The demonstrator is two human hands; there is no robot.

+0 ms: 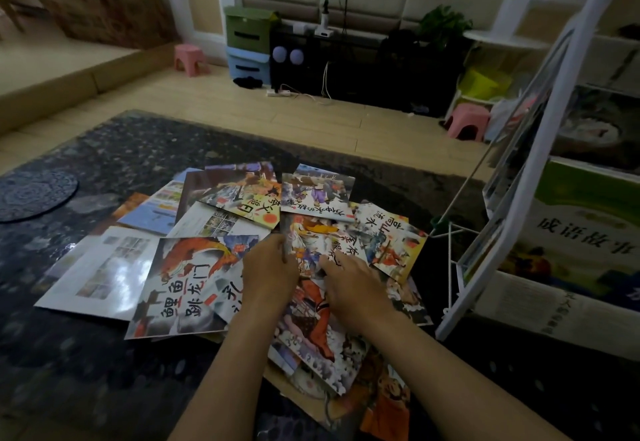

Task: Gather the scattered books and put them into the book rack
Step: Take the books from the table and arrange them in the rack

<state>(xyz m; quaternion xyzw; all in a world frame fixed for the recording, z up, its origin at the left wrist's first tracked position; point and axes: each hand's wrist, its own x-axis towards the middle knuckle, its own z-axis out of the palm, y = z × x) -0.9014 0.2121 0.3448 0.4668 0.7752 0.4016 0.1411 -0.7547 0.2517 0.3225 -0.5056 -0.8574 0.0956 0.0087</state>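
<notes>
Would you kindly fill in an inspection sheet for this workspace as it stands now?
Surface: dark patterned rug on pale wooden floor.
Job's things: glossy picture books overlapping in a loose pile; white wire book rack at right, already holding books.
Clutter: round dark mat on the rug's left.
Grips: left hand grips the edge of the orange-figured picture book; right hand lies on it, its grip unclear.
Cables: white power strip with cords by the black cabinet.
Surroundings: two pink plastic stools, stacked green and blue boxes.
</notes>
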